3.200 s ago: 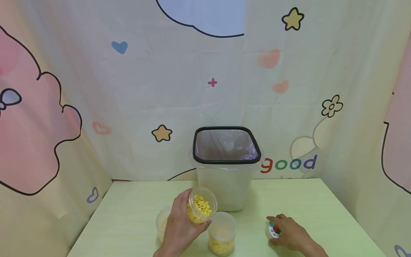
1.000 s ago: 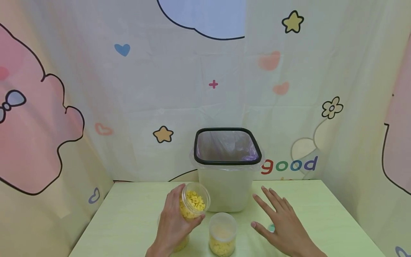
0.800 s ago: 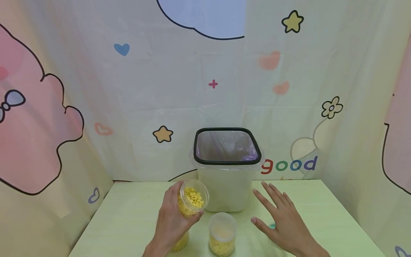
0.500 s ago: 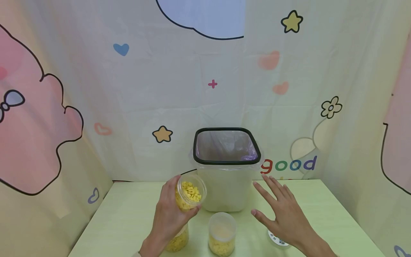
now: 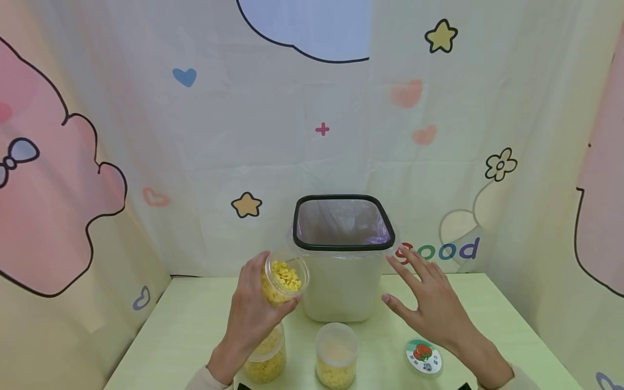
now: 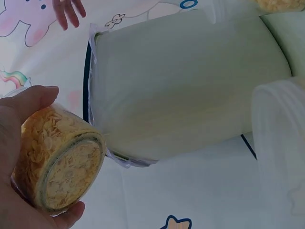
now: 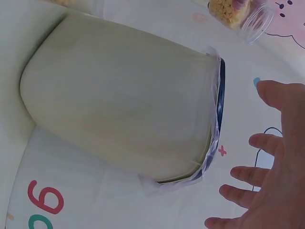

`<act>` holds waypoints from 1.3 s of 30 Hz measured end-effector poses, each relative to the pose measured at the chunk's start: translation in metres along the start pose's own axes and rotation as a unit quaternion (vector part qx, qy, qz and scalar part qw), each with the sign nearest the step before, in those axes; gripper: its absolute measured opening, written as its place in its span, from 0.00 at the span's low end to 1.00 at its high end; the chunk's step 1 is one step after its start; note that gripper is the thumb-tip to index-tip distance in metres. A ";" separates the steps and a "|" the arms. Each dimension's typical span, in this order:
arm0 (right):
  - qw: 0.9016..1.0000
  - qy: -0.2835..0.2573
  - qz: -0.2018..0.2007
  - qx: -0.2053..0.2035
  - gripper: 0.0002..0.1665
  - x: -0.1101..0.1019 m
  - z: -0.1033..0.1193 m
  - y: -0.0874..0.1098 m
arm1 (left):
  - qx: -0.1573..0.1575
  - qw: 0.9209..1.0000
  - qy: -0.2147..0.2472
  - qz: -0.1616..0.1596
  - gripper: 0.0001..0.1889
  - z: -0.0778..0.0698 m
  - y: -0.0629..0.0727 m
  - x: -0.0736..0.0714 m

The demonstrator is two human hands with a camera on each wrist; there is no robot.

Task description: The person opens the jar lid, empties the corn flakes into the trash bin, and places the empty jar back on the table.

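My left hand (image 5: 251,303) grips a lidless clear jar (image 5: 284,281) of yellow flakes, raised in front of the bin's left side. Its mouth tips toward the right, and the flakes stay inside. In the left wrist view, thumb and fingers curl round the jar (image 6: 62,162), its bottom showing. My right hand (image 5: 434,306) is in the air right of the bin, fingers spread and nothing held; the right wrist view shows the same loose fingers (image 7: 250,176). Below it on the table lies a round lid (image 5: 424,356) with a red picture on its label.
A pale waste bin (image 5: 341,287) with a black rim and purplish liner stands at the table's back. Two more jars of yellow flakes stand in front: the middle jar (image 5: 336,357) and the left jar (image 5: 265,363), partly behind my left arm. A printed curtain (image 5: 219,135) surrounds the table (image 5: 195,325).
My right hand has let go of the lid, leaving it on the table, and risen up and forward beside the bin. My left hand has lifted the jar up and to the left.
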State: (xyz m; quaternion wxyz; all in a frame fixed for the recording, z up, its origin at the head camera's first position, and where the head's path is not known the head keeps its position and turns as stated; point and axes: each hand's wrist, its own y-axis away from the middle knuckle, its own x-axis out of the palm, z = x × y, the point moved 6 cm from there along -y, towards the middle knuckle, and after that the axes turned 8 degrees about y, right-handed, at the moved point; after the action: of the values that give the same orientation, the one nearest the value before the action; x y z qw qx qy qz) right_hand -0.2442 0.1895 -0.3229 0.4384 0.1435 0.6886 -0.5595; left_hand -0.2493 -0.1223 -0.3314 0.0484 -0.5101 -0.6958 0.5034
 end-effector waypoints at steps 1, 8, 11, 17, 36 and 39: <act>1.000 0.000 0.001 0.002 0.43 0.000 -0.001 -0.002 | 0.003 1.000 -0.001 -0.001 0.54 0.000 -0.002 0.000; 1.000 -0.004 0.017 0.010 0.42 0.002 -0.005 -0.018 | 0.025 1.000 -0.005 -0.005 0.53 -0.004 -0.013 0.002; 1.000 -0.003 0.022 0.012 0.42 0.003 -0.005 -0.023 | 0.035 0.999 -0.005 -0.004 0.53 -0.005 -0.018 0.004; 0.999 -0.003 0.039 0.015 0.42 0.005 -0.007 -0.033 | 0.047 0.999 -0.003 -0.002 0.54 -0.006 -0.026 0.007; 0.997 -0.018 0.069 0.030 0.40 0.011 -0.028 -0.065 | 0.075 0.997 -0.014 0.005 0.51 -0.011 -0.056 0.009; 0.997 -0.018 0.073 0.030 0.40 0.011 -0.030 -0.071 | 0.077 0.997 -0.009 0.003 0.51 -0.012 -0.061 0.008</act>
State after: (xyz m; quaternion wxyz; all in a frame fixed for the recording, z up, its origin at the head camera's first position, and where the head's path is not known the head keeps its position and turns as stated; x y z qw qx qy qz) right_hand -0.3128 0.1899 -0.2860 0.4864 0.1965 0.6509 -0.5488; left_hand -0.2862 -0.1063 -0.2835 0.0794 -0.5023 -0.6536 0.5605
